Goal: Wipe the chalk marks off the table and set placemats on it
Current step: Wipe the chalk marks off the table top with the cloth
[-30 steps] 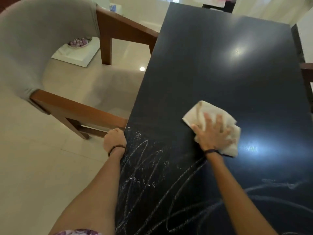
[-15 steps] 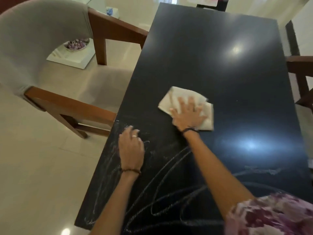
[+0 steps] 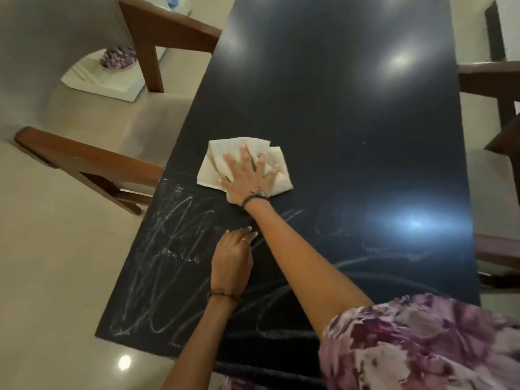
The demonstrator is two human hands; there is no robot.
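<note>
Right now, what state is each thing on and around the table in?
cloth: folded, flat on the table, pressed under the right hand.
right hand: fingers spread, pressing the cloth.
left hand: resting on the tabletop, holding nothing.
chalk marks: unwiped across the near end.
table: far part clean and glossy; no placemats.
chair: pulled up at the left edge.

White chalk scribbles (image 3: pixel 174 249) are covering the glossy black desk (image 3: pixel 351 108) toward 7 o'clock; a crumpled cream cloth (image 3: pixel 225 159) is lying flat just beyond them, toward 12.
</note>
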